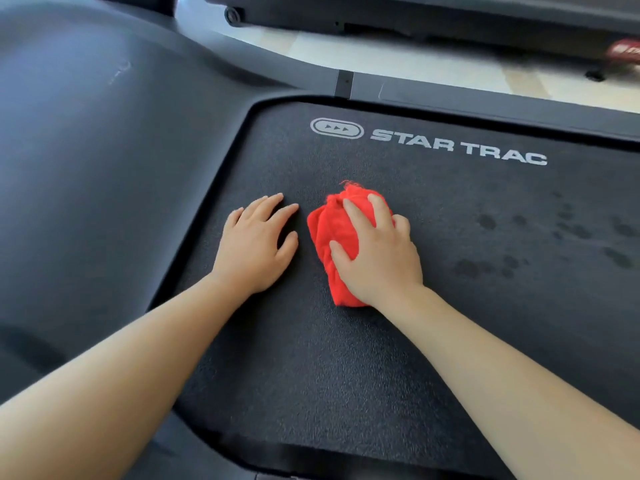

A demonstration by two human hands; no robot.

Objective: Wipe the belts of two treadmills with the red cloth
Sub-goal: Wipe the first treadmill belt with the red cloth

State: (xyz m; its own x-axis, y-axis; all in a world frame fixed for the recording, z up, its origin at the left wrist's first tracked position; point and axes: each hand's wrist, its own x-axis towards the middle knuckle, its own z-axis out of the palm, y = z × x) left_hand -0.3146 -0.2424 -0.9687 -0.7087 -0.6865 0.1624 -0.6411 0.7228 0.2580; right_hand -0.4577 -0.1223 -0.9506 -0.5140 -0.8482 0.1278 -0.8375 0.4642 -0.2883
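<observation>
My right hand [377, 251] presses the red cloth [329, 233] onto the treadmill belt [311, 358], fingers spread; my left hand [256, 244] lies flat, empty.

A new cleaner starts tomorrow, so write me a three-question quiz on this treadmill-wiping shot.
1. True or false: the left hand holds the red cloth.
2. The dark spots on the Star Trac treadmill belt lie: A) right of the cloth; B) under the left hand; C) on the cloth.
3. Fill in: the right hand presses the cloth onto the ____.
Key: 1 false; 2 A; 3 belt.
</observation>
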